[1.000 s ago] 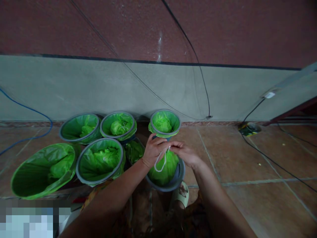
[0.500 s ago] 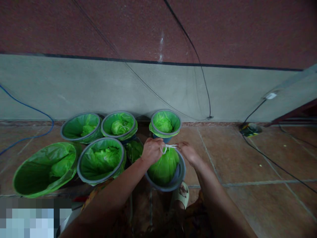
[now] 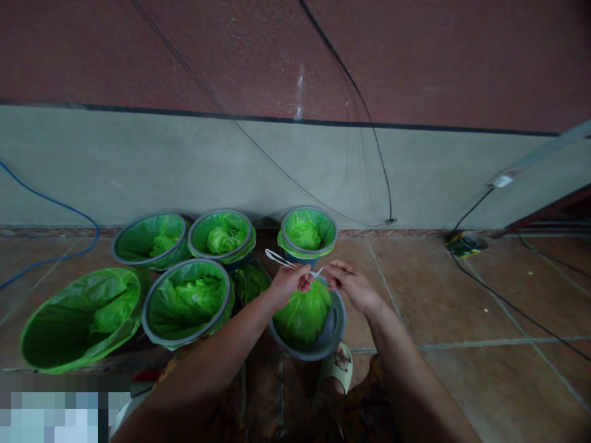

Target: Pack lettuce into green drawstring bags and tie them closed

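Head view: drawstring being tied on the nearest bin

Scene, big to small. A tiled floor (image 3: 462, 295) is backed by a wall (image 3: 138, 166), with cables (image 3: 369, 135) run across both. A cluster of lined bins (image 3: 184, 262) is set against the wall, left of centre. The grey bin (image 3: 337, 323) being worked is placed nearest the body, just in front of that cluster, with a slipper (image 3: 336, 366) just beside its near edge. Its green bag (image 3: 302, 314) is gathered into a closed bulge that fills the mouth and is raised above the rim.

Both hands are held over the bag neck, close together but apart. Left hand (image 3: 289, 284): grip closed to a pinch on the white drawstring (image 3: 281, 259), whose loop is thrown up and to the left, clear of the bag. Right hand (image 3: 353, 286): grip narrow, fingertips pinched, and the short other end appears to be held in it.

Judgement on doing it well:
- The neck should be bunched tight under the knot, so no slack is left below it.
- The two ends should be pulled level and opposite. An upward pull would likely lift the light bag out of the bin.
- The loose loop should be held off the neighbouring rims, where it could be snagged.
- Thin plastic: tension is best applied gradually, or the drawstring channel may be torn.
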The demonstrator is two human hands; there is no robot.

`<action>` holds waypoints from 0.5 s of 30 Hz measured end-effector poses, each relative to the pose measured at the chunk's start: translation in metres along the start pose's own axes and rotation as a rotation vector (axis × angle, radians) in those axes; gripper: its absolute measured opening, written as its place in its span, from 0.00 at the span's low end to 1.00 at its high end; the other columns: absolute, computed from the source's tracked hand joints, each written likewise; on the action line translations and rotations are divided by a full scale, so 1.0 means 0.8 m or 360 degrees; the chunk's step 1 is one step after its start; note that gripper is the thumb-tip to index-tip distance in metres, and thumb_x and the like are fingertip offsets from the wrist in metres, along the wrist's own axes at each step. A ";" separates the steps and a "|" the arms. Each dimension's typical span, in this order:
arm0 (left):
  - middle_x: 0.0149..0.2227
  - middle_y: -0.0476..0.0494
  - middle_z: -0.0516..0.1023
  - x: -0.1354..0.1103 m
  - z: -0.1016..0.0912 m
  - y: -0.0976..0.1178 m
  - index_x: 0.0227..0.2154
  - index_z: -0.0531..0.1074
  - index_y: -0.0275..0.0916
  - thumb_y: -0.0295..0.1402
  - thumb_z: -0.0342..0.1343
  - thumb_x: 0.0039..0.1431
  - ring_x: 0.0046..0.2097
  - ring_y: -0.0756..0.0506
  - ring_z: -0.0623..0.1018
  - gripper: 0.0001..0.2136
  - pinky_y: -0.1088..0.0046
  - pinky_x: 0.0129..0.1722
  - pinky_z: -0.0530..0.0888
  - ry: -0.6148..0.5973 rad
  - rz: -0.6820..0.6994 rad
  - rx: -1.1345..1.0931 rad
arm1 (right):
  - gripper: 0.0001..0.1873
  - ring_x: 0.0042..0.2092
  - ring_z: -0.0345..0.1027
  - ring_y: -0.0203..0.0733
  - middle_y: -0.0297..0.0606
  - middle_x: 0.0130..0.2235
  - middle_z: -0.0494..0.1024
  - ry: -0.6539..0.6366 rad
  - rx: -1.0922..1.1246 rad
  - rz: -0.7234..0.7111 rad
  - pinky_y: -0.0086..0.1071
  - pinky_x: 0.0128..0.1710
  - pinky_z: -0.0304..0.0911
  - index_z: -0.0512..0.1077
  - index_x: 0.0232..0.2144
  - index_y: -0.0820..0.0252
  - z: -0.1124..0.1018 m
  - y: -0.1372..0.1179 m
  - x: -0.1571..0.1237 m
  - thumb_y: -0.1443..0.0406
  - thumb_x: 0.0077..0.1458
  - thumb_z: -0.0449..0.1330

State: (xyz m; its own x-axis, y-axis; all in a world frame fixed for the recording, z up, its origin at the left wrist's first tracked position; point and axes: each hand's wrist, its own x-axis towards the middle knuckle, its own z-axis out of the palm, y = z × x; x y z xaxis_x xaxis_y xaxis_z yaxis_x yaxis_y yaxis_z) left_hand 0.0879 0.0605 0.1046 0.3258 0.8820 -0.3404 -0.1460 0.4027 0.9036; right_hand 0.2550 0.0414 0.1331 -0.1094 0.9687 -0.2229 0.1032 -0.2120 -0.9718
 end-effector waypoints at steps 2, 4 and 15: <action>0.22 0.50 0.71 0.001 0.000 -0.003 0.21 0.68 0.35 0.41 0.59 0.48 0.22 0.54 0.69 0.13 0.76 0.25 0.67 -0.0088 0.0003 0.0002 | 0.20 0.21 0.53 0.31 0.26 0.18 0.62 -0.0124 -0.0045 -0.0013 0.27 0.24 0.51 0.66 0.22 0.58 0.002 -0.006 -0.004 0.49 0.48 0.61; 0.21 0.53 0.69 0.002 -0.001 -0.007 0.23 0.71 0.35 0.36 0.62 0.44 0.23 0.54 0.68 0.09 0.77 0.26 0.65 -0.0191 0.0082 0.0136 | 0.20 0.22 0.52 0.30 0.27 0.19 0.63 -0.0208 -0.0107 -0.0037 0.27 0.24 0.50 0.68 0.22 0.60 0.003 -0.009 -0.007 0.49 0.47 0.63; 0.24 0.50 0.74 0.004 -0.002 -0.012 0.28 0.72 0.34 0.35 0.55 0.56 0.24 0.53 0.71 0.08 0.78 0.26 0.67 -0.0246 0.0422 0.0549 | 0.32 0.26 0.67 0.37 0.41 0.29 0.77 -0.0088 0.0176 0.0274 0.31 0.26 0.64 0.73 0.37 0.60 0.010 0.008 -0.001 0.40 0.56 0.48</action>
State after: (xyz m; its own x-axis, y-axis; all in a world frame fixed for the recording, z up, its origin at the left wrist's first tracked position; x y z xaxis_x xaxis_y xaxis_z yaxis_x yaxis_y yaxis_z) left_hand 0.0886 0.0600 0.0943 0.4587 0.8861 -0.0666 0.0676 0.0399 0.9969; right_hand 0.2481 0.0378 0.1264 -0.1537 0.9090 -0.3875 0.0160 -0.3898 -0.9208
